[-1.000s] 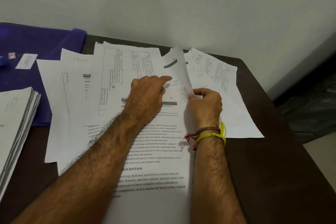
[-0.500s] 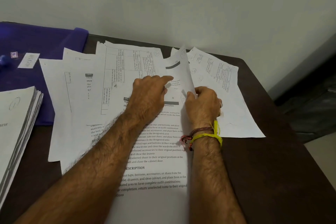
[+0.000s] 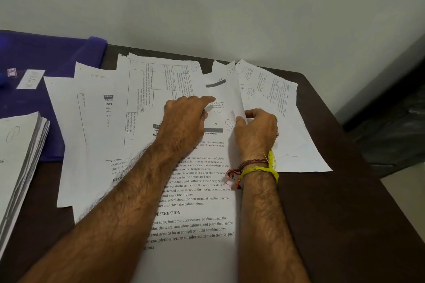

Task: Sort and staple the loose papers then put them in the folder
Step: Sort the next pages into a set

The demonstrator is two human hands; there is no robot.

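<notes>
Loose printed sheets point(image 3: 147, 89) lie fanned over a dark table point(image 3: 333, 225), with pen-circled numbers in their corners. My left hand point(image 3: 184, 122) rests on the pile, its index finger stretched onto a sheet marked 58 point(image 3: 224, 89). That sheet's right edge stands lifted, and my right hand point(image 3: 257, 128) pinches it between thumb and fingers. Under my forearms lies a page of text marked 51 point(image 3: 200, 227). A purple folder point(image 3: 46, 57) lies at the far left, partly under the papers. I see no stapler.
A thick stack of papers point(image 3: 18, 163) sits at the left edge, overlapping the folder. More sheets point(image 3: 294, 126) spread out to the right of my right hand. A pale wall runs behind the table. Past the table's right edge is a dark bag point(image 3: 391, 135) on the floor.
My right hand has lifted the edge of the sheet marked 58 higher and folded it a little leftward. My left hand has stayed on the pile.
</notes>
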